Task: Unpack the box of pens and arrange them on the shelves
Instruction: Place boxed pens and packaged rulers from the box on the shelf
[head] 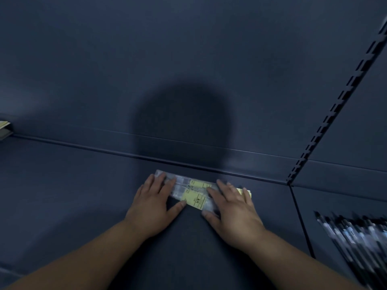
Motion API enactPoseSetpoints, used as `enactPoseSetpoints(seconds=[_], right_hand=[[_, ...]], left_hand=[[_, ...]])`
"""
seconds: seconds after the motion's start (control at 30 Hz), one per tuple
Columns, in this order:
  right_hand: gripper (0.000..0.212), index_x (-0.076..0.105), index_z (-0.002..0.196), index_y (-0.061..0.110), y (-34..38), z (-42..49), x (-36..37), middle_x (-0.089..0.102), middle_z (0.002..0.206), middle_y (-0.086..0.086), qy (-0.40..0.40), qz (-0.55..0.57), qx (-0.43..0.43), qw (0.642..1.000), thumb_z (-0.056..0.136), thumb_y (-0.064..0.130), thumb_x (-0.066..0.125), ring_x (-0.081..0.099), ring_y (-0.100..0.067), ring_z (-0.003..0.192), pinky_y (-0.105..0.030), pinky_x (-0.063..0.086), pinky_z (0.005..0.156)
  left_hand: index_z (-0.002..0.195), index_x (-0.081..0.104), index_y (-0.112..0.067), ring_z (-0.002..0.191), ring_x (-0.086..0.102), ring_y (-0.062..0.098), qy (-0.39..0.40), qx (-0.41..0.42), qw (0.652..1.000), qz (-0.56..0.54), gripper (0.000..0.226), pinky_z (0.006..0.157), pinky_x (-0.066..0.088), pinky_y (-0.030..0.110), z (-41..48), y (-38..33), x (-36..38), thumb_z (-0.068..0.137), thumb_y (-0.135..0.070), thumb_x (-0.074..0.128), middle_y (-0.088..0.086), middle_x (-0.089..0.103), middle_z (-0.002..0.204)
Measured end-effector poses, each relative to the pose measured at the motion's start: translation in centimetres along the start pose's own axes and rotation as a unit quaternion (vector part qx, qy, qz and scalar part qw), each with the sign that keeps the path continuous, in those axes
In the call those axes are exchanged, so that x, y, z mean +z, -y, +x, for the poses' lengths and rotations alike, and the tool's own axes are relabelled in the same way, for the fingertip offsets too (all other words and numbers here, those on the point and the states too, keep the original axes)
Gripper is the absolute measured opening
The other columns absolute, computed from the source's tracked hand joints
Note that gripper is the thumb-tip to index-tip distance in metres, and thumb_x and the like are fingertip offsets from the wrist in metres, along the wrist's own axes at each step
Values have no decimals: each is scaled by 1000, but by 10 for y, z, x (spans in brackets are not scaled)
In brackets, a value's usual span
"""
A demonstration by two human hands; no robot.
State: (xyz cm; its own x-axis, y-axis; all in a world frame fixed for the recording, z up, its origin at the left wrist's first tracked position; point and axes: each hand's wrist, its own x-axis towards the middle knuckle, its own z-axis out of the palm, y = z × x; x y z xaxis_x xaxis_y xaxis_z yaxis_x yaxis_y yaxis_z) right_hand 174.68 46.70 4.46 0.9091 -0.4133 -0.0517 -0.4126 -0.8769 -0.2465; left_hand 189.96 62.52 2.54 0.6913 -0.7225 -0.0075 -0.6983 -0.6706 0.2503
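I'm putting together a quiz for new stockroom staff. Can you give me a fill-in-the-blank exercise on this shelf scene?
1. The left hand and right hand rest on clear pen packs bearing ____ labels.
2. The packs lie on a dark ____ shelf.
3. A row of pens lies in the bay to the ____ of the packs.

Missing words: yellow; blue; right.

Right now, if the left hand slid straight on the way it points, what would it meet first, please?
The left hand rests on the pen pack; just beyond it, the dark ridge at the back of the shelf probably comes first, though depth is unclear.
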Motion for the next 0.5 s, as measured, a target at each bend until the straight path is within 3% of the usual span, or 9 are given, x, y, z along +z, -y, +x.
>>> enactPoseSetpoints(seconds=[0.1, 0.17, 0.27, 0.33, 0.43, 0.5], right_hand=[[56, 17, 151, 38, 1, 2, 3, -1, 163, 9, -1, -1, -11, 1000, 99, 53, 31, -3, -14, 149, -36, -15, 116], [51, 25, 149, 39, 0, 3, 4, 5, 162, 9, -14, 16, -19, 1000, 99, 50, 35, 2, -14, 149, -34, -10, 117], [47, 33, 144, 39, -2, 1, 5, 12, 161, 10, -15, 37, -29, 999, 98, 49, 39, 7, -15, 148, -32, 2, 120], [45, 35, 142, 39, -4, 1, 5, 15, 159, 13, -17, 33, -33, 999, 98, 51, 38, 11, -14, 147, -30, 7, 119], [50, 38, 142, 37, -7, 3, 6, 23, 157, 14, -26, 27, -35, 999, 95, 55, 32, 20, -13, 145, -30, 13, 117], [56, 34, 146, 36, -8, 6, 6, 23, 158, 14, -22, 29, -26, 999, 93, 54, 25, 20, -13, 145, -30, 13, 117]], left_hand=[[151, 9, -34, 147, -3, 21, -20, -20, 999, 19, 93, 119, 6, 35, -11, -8, 3, 72, -82, 4, -2, 1, 161], [149, 25, -30, 147, 8, 21, -52, -12, 998, 20, 89, 118, 8, 34, -19, -11, 4, 74, -73, 3, 0, 12, 160], [136, 48, -22, 141, 29, 23, -76, 3, 997, -15, 81, 115, 20, 36, -22, -8, 7, 78, -68, 16, 2, 36, 151], [140, 41, -25, 144, 22, 20, -65, 5, 997, -32, 77, 117, 20, 41, -18, -6, 5, 80, -69, 23, -2, 28, 155], [150, 12, -36, 147, -4, 17, 11, -19, 999, -39, 67, 120, 6, 39, -4, -3, 1, 92, -59, 38, -9, -1, 160], [150, 8, -38, 147, -8, 18, 33, -22, 999, -16, 62, 120, 4, 38, 8, -4, 0, 96, -54, 34, -8, -4, 160]])
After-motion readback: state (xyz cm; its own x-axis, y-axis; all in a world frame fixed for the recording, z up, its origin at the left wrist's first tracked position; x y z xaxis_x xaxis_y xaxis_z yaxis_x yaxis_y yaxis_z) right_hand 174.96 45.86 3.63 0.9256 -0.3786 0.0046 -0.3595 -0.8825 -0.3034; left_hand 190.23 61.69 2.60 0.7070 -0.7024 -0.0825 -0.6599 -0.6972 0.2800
